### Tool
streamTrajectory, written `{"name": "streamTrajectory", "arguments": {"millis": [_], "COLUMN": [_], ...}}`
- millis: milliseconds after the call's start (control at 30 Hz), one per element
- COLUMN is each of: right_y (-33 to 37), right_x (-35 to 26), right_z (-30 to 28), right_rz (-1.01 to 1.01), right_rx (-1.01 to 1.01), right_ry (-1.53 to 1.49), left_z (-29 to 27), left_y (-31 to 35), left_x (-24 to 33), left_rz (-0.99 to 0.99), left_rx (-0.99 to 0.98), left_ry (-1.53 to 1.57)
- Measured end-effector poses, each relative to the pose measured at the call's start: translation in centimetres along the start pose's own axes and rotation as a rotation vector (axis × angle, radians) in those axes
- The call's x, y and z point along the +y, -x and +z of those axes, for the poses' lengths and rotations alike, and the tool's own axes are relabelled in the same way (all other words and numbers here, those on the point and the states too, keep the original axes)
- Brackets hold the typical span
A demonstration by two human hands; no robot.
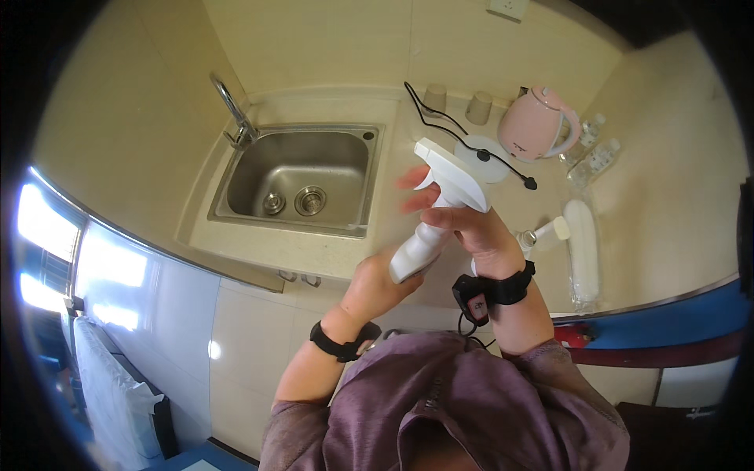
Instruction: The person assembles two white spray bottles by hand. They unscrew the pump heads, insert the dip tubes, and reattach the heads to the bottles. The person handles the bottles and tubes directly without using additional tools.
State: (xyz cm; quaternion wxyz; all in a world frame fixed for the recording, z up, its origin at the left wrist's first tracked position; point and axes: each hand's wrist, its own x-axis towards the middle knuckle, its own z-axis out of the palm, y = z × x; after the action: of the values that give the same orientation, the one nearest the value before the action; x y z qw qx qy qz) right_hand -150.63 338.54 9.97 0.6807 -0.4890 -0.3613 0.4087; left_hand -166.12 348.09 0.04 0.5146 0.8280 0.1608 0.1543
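Note:
A white spray bottle [420, 248] with a white trigger head [454, 179] is held tilted above the counter's front edge, right of the sink. My left hand [372, 284] is wrapped round the bottle's lower body. Up at the neck, just below the trigger, my right hand [481, 234] closes with its thumb across the front. The fingertips of that hand show beyond the trigger, smeared by motion. The nozzle points to the upper left. Both my wrists wear black straps, and a small black device hangs at the right one.
A steel sink [298, 177] with a chrome faucet [234, 114] lies to the left. Behind the bottle are a pink kettle [528, 125], its white base [493, 169], a black cord [428, 122] and two cups [479, 108]. Clear bottles [594, 163] and a plastic-wrapped white stack [582, 255] stand rightward.

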Motion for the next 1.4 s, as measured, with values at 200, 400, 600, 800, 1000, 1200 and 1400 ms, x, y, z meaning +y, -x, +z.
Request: {"name": "streamTrajectory", "arguments": {"millis": [200,400,600,800,1000,1200,1400], "right_y": [-0.6,-0.3,0.7,0.1,-0.3,-1.5,-1.9], "right_x": [2.1,3.6,6.5,8.4,11.1,10.8,10.0], "right_z": [-0.5,-0.7,-4.3,-6.7,-9.9,-11.8,-15.1], "right_rz": [-0.037,-0.054,0.013,-0.145,-0.235,-0.210,-0.245], "right_rx": [0.034,0.092,0.236,0.394,0.406,0.386,0.329], "right_ry": [0.029,0.071,0.259,0.461,0.683,0.632,0.705], "left_z": [0.0,1.1,0.4,-0.9,5.7,11.6,13.4], "left_y": [-0.4,-0.8,-4.1,-13.4,-23.9,-30.4,-34.4], "left_x": [-1.2,-3.3,-6.8,-8.4,-9.7,-12.7,-12.7], "left_rz": [0.024,-0.013,0.318,0.071,0.161,0.148,0.056], "left_rx": [-0.023,-0.098,-0.124,0.023,-0.013,-0.153,-0.302], "left_ry": [-0.044,-0.041,-0.069,-0.155,-0.358,-0.619,-0.728]}}
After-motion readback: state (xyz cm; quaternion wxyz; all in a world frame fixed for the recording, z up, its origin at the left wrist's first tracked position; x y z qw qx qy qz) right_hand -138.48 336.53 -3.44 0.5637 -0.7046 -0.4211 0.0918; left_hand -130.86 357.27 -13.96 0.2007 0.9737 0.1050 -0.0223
